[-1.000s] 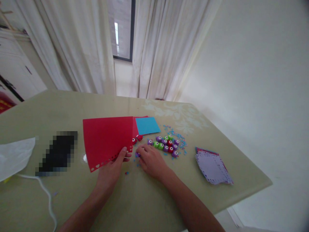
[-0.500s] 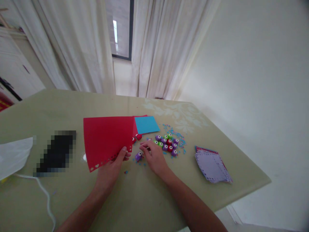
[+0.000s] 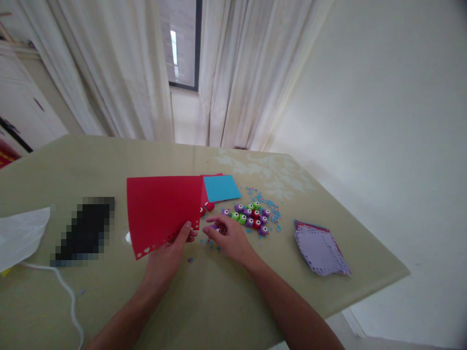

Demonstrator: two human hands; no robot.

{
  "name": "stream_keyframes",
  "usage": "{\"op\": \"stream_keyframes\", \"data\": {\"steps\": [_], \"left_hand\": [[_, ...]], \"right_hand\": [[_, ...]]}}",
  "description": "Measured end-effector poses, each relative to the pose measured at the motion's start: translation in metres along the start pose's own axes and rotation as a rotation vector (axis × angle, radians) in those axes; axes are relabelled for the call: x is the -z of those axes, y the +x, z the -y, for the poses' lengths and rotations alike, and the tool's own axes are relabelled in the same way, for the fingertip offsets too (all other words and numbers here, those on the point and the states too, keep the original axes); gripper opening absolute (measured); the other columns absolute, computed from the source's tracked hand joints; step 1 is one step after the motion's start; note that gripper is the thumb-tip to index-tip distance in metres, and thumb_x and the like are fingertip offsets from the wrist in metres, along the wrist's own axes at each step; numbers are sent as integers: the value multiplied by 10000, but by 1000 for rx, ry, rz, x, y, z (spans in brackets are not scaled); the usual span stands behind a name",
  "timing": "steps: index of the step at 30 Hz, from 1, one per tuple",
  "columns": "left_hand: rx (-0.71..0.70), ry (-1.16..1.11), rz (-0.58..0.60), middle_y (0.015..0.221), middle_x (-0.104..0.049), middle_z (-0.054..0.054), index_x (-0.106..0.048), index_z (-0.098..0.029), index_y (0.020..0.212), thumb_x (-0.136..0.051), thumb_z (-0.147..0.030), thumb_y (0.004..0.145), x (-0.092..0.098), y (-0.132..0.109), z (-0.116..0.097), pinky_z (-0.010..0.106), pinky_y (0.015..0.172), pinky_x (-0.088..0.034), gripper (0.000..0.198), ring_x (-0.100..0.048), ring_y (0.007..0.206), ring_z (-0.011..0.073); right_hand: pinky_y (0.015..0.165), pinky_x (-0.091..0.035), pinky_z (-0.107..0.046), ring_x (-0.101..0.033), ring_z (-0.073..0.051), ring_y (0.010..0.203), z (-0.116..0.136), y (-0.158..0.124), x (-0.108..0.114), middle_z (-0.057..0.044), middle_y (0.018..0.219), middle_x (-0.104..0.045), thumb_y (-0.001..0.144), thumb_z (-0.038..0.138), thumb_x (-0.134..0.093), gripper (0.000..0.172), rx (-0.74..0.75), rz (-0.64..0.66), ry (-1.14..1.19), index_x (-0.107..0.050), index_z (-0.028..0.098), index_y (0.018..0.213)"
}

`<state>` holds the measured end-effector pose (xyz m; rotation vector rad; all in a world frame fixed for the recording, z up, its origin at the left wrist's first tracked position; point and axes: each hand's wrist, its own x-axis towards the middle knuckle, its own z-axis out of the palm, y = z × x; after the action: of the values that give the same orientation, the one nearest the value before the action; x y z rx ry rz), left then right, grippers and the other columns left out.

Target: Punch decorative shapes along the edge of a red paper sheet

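My left hand (image 3: 177, 240) grips a red sheet of paper (image 3: 164, 206) by its lower right edge, thumb in front, fingers behind. Small cut-out shapes, a heart among them, run along the sheet's bottom edge. Just to the right, my right hand (image 3: 231, 236) curls around a small purple craft punch (image 3: 217, 227), which the fingers partly cover. Close behind that hand stands a cluster of purple, green and red craft punches (image 3: 249, 222). Two red punches (image 3: 209, 206) sit by the sheet's right edge. Tiny blue and red paper bits lie below the right hand.
A blue sheet (image 3: 222, 187) rests on red paper behind the punches. Blue and red confetti (image 3: 269, 204) is scattered beyond the cluster. On the right lies a stack of punched sheets (image 3: 321, 250). To the left are a blurred dark object (image 3: 89, 228), white paper (image 3: 24, 236) and a white cable (image 3: 71, 296).
My right hand has closed around the purple punch that stood on the table and lifted it slightly. The left hand and red sheet are almost unmoved.
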<state>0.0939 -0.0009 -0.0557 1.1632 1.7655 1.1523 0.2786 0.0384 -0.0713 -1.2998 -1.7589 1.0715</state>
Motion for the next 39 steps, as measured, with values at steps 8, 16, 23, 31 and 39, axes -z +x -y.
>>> {"op": "stream_keyframes", "data": {"steps": [8,16,23,31,39], "left_hand": [[-10,20,31,758,-819,92,-775,-273,663,-584,-695,757,-3,-1,2,534,1015,-543,473,-782,850,350],[-45,41,18,744,-810,79,-759,-283,635,-574,-666,740,-7,1,3,520,1007,-536,438,-771,828,345],[-109,49,24,734,-805,75,-758,-276,655,-577,-653,776,-8,1,8,514,969,-542,435,-768,802,341],[-163,70,24,736,-808,68,-765,-270,673,-578,-633,796,-8,-1,8,508,972,-544,425,-771,796,333],[-198,105,31,752,-813,57,-770,-276,713,-566,-639,823,-9,3,15,504,969,-557,431,-775,800,320]], "right_hand": [[485,-269,-222,-378,-71,524,7,4,3,62,711,-580,721,502,-906,415,-225,25,686,-647,214,869],[579,-466,-183,-591,-77,665,13,4,4,30,910,-703,542,315,-1019,533,-298,6,904,-733,208,979],[518,-409,-165,-604,-79,646,10,2,3,30,862,-722,568,291,-1008,511,-287,40,858,-712,212,978],[711,-510,-236,-650,-122,757,9,3,1,19,872,-730,583,274,-999,477,-209,40,850,-703,209,952],[769,-525,-267,-653,-137,776,3,3,-1,15,887,-735,589,246,-992,468,-171,48,817,-707,216,959]]}}
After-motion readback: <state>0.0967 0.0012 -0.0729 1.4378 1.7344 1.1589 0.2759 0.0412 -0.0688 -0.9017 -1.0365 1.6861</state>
